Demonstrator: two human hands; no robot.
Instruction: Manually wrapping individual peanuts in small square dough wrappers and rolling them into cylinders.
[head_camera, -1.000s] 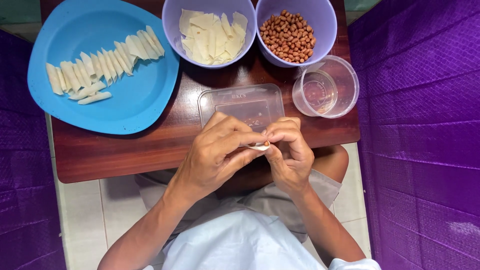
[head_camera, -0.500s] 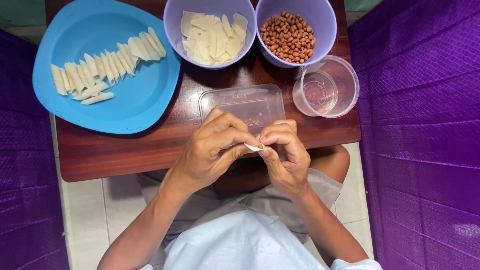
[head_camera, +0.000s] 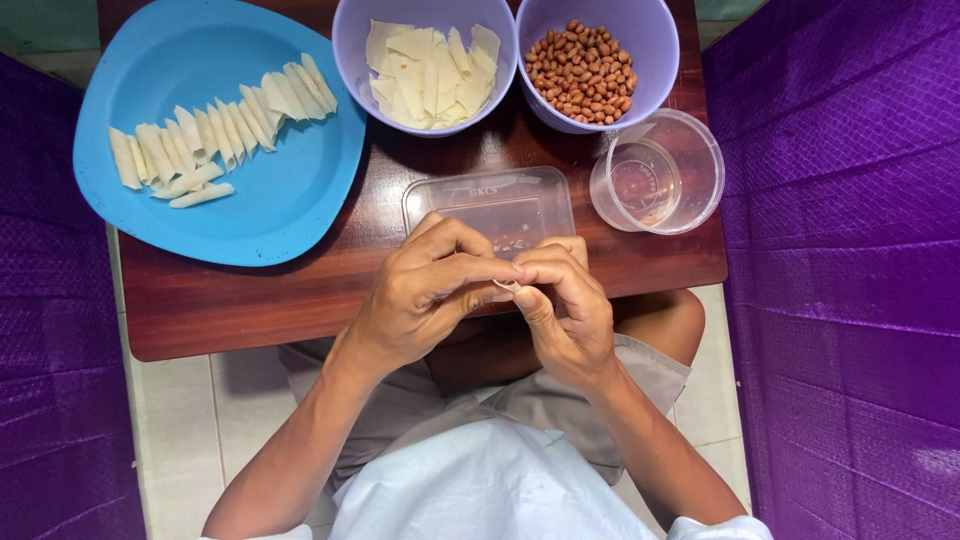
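Over a small dark wooden tabletop (head_camera: 250, 300), just before the clear rectangular plastic tray (head_camera: 488, 205), the left hand (head_camera: 420, 295) and right hand (head_camera: 570, 310) pinch shut on a tiny pale pastry strip (head_camera: 507, 287), which could tear or unroll under uneven pressure.

Bare wood (head_camera: 250, 300) lay free betw. blue plate (head_camera: 290, 200) & hands; clear tray (head_camera: 440, 195), cup (head_camera: 700, 200), two bowls (head_camera: 350, 40) blocked the far side.
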